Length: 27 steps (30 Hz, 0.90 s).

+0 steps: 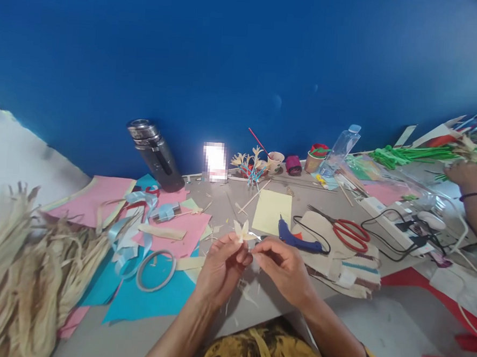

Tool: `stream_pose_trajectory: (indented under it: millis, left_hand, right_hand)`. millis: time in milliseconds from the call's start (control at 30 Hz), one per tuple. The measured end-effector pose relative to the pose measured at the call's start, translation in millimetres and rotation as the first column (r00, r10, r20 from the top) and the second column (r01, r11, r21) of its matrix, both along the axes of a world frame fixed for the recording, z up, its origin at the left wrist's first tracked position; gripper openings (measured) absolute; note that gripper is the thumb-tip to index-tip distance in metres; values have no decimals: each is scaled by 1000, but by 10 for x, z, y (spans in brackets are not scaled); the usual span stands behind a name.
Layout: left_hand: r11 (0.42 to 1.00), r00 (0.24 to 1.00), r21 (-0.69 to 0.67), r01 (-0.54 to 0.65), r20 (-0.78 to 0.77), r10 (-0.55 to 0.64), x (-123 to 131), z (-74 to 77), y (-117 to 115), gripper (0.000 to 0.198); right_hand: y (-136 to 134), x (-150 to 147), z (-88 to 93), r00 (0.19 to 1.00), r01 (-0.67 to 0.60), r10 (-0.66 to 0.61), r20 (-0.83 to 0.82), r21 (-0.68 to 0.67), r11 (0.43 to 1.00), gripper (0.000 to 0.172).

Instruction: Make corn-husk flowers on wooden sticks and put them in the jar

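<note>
Near the middle of the table's front, my left hand [225, 261] is closed round the base of a small cream flower [243, 231] with pointed petals. Just right of it, my right hand [283, 267] has its thumb and fingertips pinched together close to the flower's base; what they hold is too small to make out. A blue glue gun [303, 239] lies behind my right hand, beside a yellow paper sheet [275, 207]. Red-handled scissors [350, 234] rest on folded beige cloth [334, 265] to the right.
Dried husks [34, 274], coloured papers [154, 297] and a tape roll [156, 270] lie left. A dark flask [159, 157], finished flowers [253, 166] and a plastic bottle [341, 150] stand behind. A power strip [393, 223] and another person's hand [467, 176] are right.
</note>
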<state>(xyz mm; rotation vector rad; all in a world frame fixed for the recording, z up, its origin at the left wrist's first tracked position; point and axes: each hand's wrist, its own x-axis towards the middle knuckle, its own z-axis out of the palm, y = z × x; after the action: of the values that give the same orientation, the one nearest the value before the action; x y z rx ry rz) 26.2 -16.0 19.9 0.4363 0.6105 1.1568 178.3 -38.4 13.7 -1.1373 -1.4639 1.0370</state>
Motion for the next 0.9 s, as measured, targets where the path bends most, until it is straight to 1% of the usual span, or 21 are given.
stream_pose_trajectory:
  millis: [100,200,267,400,533,633,767,900]
  left_hand:
    - [999,998,-4,54,19,-54,-3,8,-18,21]
    - [997,997,2,71,33,-71,-6,32,-29,26]
    - [998,997,0,62,44,-62,-6,39,-32,26]
    - [999,998,-36,29,61,-27,4,14,-26,25]
    - [999,998,1,-49,-36,49,0,-47,-18,27]
    - [994,991,-3,-109,-85,108,-19,-87,-24,29]
    - [996,993,-22,-85,-88,83,-50,-113,-52,30]
    - [994,994,-79,-75,-88,68,-77,-118,-83,27]
  right_hand:
    - [23,-43,24,998,-34,35,-61,11,999,11]
    - [18,-55,9,999,-12,13,-31,31,999,12]
    - [6,-48,-5,1000,7,-7,-7,25,1000,13]
    - [-26,-19,-14,1000,-4,4,7,-20,1000,17]
    - [-47,24,4,997,34,-34,67,-1,999,19]
    - [-62,50,2,995,51,-51,83,3,999,20]
    - [-100,60,-45,996,26,-26,87,1,1000,20]
    - [-155,83,-92,994,-3,5,113,-16,1000,21]
